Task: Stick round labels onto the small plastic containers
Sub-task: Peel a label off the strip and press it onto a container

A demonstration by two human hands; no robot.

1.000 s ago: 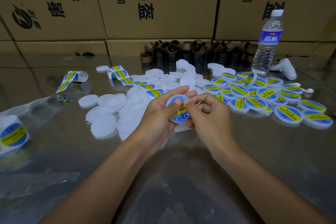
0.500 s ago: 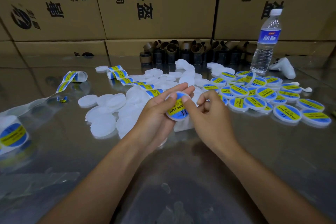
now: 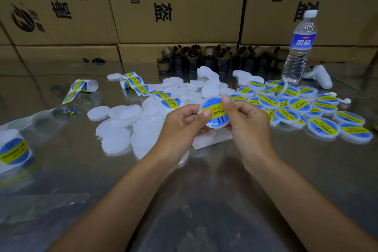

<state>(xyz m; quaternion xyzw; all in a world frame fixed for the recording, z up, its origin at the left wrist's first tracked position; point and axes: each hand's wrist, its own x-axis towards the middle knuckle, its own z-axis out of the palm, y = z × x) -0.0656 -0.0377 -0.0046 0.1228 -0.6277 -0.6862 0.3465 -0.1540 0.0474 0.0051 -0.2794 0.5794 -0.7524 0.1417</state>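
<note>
My left hand (image 3: pixel 180 122) and my right hand (image 3: pixel 247 120) both grip one small round container (image 3: pixel 215 127), held up between them above the table (image 3: pixel 204 190). My left thumb (image 3: pixel 206 112) presses on the left edge of its blue and yellow label (image 3: pixel 216 111), with the other left fingers curled behind the rim. My right thumb (image 3: pixel 226 100) sits on the top right edge of the container, and my right fingers are curled in beneath it. The label faces me and covers most of the lid.

Just below my fingers a scrap of white backing paper (image 3: pixel 210 138) lies on the table. To the left of my left hand is a heap of plain white containers (image 3: pixel 116 137). Beyond that heap a strip of labels (image 3: pixel 141 88) trails off to the left. To the right of my right hand lie the labelled containers (image 3: pixel 296 106), many of them overlapping. Farther out beyond my fingers stand brown cardboard rings (image 3: pixel 194 55), a water bottle (image 3: pixel 298 47) and a white controller (image 3: pixel 319 76), with cardboard boxes (image 3: pixel 173 2) stacked behind them
</note>
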